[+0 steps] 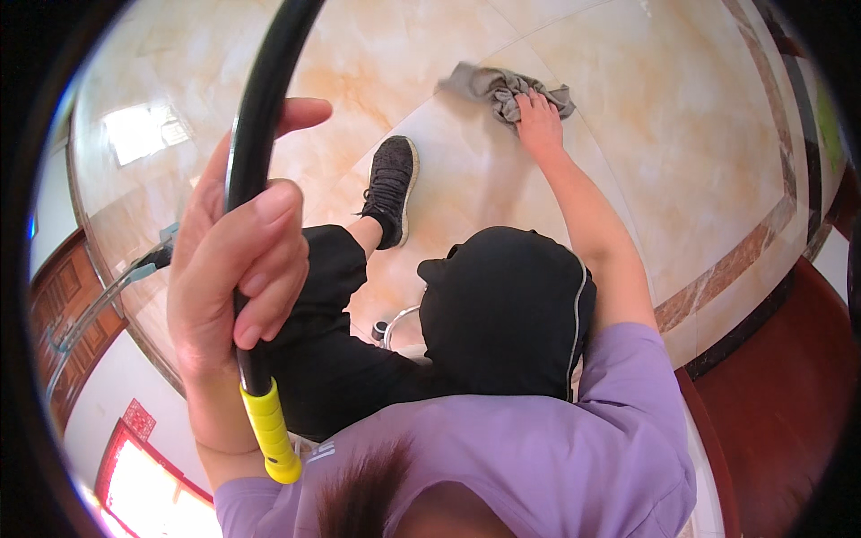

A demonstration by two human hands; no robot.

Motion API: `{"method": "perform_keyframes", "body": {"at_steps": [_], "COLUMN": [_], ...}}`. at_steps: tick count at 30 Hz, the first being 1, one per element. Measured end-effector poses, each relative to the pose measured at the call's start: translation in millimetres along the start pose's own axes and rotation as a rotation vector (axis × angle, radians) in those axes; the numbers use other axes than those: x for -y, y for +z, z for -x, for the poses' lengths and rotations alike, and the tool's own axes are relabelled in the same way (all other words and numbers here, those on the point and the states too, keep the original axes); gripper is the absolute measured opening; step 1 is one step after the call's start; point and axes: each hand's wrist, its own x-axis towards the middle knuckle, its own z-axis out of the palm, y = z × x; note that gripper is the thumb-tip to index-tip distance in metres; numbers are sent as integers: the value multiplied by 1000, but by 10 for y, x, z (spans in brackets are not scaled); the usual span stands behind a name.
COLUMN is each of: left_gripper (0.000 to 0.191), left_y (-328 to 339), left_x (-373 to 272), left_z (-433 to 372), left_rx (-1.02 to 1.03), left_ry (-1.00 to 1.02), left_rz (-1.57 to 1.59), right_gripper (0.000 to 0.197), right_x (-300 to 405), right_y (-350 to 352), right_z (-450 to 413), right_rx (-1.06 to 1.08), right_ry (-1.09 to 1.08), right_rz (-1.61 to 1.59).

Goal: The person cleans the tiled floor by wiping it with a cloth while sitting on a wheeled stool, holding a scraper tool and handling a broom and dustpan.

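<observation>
In my left hand (pixel 235 269) is a black pole (pixel 254 155), held upright near my face. The pole has a yellow ribbed grip (pixel 269 430) at its lower end, just below my fist; its upper end runs out of view. My index finger sticks out past the pole. Down on the floor, my right hand (pixel 540 124) grasps a crumpled grey cloth (pixel 504 87). The cloth lies on shiny cream marble-look tiles (pixel 417 60), and its left end looks blurred.
A dark sneaker (pixel 393 188) stands on the tiles, between the pole and the cloth. Chrome seat tubing (pixel 401 323) shows between my legs. At the left is a metal frame with pale blue fittings (pixel 141 271). Reddish-brown furniture (pixel 773 403) borders the lower right.
</observation>
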Motion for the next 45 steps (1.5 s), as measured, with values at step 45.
{"method": "perform_keyframes", "body": {"at_steps": [45], "left_gripper": [52], "left_y": [-708], "left_x": [2826], "left_z": [-1120], "left_rx": [81], "left_ry": [83], "left_rz": [-1144], "right_gripper": [38], "right_x": [738], "right_y": [-3185], "right_z": [594], "right_rx": [-521], "right_ry": [280], "right_rz": [-1100]}}
